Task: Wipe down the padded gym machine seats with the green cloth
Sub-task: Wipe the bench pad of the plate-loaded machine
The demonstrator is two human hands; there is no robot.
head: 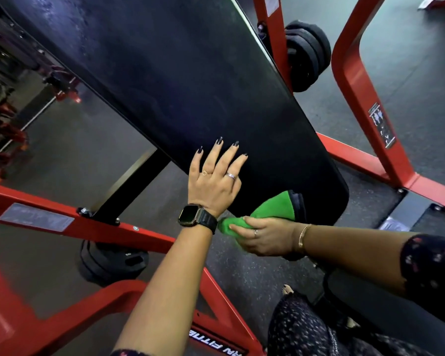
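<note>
The green cloth (265,214) is gripped in the closed right hand (265,237) and pressed against the near, lower end of the black padded seat (180,80). The left hand (215,176) is laid flat and open on the pad just beside it, fingers spread, nothing held. Smears are seen further up the pad, so most of its length appears yet to be wiped. Beyond, the red frame (357,93) and weight plates (308,52) are seen.

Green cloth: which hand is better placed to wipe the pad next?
Right. The right hand already grips the green cloth at the black pad's near edge; the left hand lies flat on it, empty.
</note>
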